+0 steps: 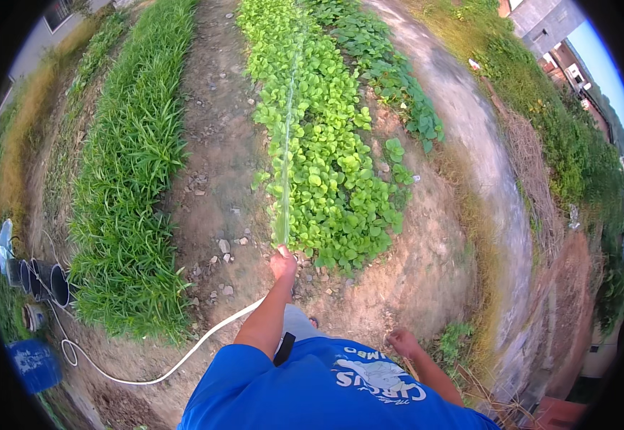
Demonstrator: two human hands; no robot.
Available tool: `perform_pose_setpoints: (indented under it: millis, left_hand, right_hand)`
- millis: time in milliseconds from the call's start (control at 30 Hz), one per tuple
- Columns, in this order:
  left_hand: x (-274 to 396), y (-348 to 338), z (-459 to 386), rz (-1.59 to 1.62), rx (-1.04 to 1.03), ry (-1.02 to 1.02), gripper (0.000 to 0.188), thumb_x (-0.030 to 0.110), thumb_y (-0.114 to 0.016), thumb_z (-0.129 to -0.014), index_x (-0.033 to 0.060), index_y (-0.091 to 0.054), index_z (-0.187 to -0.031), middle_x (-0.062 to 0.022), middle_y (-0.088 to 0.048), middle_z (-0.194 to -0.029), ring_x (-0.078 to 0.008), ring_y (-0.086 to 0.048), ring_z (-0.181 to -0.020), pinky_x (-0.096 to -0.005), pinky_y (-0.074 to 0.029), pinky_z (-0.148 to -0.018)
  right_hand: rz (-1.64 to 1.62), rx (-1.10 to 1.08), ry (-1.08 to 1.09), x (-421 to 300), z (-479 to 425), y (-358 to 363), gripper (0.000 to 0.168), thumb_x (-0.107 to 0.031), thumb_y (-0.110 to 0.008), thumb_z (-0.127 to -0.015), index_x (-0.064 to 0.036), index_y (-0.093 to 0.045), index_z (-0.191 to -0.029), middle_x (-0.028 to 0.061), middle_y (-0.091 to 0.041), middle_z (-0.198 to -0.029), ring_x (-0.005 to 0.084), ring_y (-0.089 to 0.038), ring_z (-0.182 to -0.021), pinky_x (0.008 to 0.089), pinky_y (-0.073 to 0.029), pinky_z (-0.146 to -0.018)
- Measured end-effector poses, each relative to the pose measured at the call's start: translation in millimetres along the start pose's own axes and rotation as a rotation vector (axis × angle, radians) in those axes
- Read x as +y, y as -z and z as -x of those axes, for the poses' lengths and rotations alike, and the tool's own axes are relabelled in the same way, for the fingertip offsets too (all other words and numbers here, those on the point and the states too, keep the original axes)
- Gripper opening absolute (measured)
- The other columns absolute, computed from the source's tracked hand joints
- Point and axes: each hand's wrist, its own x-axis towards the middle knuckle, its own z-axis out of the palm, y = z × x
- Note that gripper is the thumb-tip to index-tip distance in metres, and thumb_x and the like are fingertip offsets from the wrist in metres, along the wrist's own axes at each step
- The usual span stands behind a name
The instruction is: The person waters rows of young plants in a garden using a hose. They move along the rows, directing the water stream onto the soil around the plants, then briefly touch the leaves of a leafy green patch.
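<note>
My left hand (284, 263) is wrapped around the end of a white garden hose (183, 363), with the thumb up at its mouth. A thin water jet (288, 134) shoots forward from there over a bed of light green leafy vegetables (338, 183). The hose runs behind my left forearm and curves away over the soil to the left, where it forms a small loop. Low at my right side hangs my right hand (404, 343), fingers curled, above bare ground. Whether anything is inside its fingers cannot be made out.
Left of a stony dirt path (212, 134) grows a bed of narrow-leaved greens (129, 177). Black buckets (48, 282) and a blue drum (35, 365) stand at far left. Darker broad-leaved plants (398, 80) and a pale track (468, 118) lie to the right.
</note>
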Motion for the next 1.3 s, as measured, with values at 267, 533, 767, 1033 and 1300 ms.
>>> perform_pose_setpoints:
  millis: [267, 533, 767, 1033, 1300]
  left_hand:
    - [60.2, 13.6, -20.1, 0.083, -0.045, 0.092, 0.067, 0.049, -0.028, -0.091, -0.0070, -0.064, -0.086, -0.0302, -0.061, -0.082, -0.0474, -0.058, -0.084, -0.0525, -0.045, -0.077]
    - [79.6, 10.9, -43.0, 0.118, -0.017, 0.151, 0.067, 0.049, -0.026, -0.091, -0.0065, -0.063, -0.090, -0.0314, -0.060, -0.087, -0.0488, -0.055, -0.088, -0.0518, -0.043, -0.082]
    - [80.6, -5.4, -54.3, 0.143, -0.010, 0.199, 0.066, 0.049, -0.025, -0.090, -0.0041, -0.063, -0.097, -0.0308, -0.059, -0.096, -0.0484, -0.054, -0.093, -0.0524, -0.042, -0.084]
    - [85.6, -9.2, -32.1, 0.084, -0.024, 0.143, 0.070, 0.050, -0.021, -0.090, -0.0058, -0.063, -0.098, -0.0329, -0.058, -0.096, -0.0487, -0.054, -0.094, -0.0524, -0.041, -0.087]
    - [79.8, -15.6, -18.6, 0.092, 0.042, 0.128, 0.072, 0.050, -0.021, -0.090, -0.0073, -0.064, -0.092, -0.0334, -0.059, -0.090, -0.0482, -0.056, -0.091, -0.0521, -0.043, -0.084]
  right_hand:
    - [-0.103, 0.004, 0.050, -89.3, -55.7, 39.3, 0.045, -0.041, -0.060, -0.081, -0.001, -0.064, -0.101, 0.0192, -0.066, -0.082, 0.0304, -0.064, -0.077, 0.0375, -0.050, -0.072]
    - [-0.019, -0.011, 0.070, -123.3, -60.3, 50.1, 0.045, -0.040, -0.061, -0.080, 0.000, -0.065, -0.100, 0.0209, -0.066, -0.084, 0.0321, -0.064, -0.079, 0.0383, -0.051, -0.073]
    - [-0.027, 0.013, 0.029, -95.6, -68.7, 54.8, 0.040, -0.037, -0.063, -0.081, -0.001, -0.065, -0.099, 0.0168, -0.067, -0.082, 0.0260, -0.066, -0.076, 0.0346, -0.052, -0.071]
    - [-0.083, 0.050, 0.060, -86.5, -75.3, 69.3, 0.038, -0.038, -0.062, -0.081, -0.003, -0.067, -0.095, 0.0168, -0.067, -0.080, 0.0266, -0.066, -0.074, 0.0351, -0.052, -0.070]
    - [-0.036, 0.095, 0.109, -64.0, -82.5, 99.9, 0.040, -0.039, -0.063, -0.079, -0.002, -0.067, -0.095, 0.0192, -0.067, -0.084, 0.0316, -0.065, -0.079, 0.0384, -0.051, -0.074]
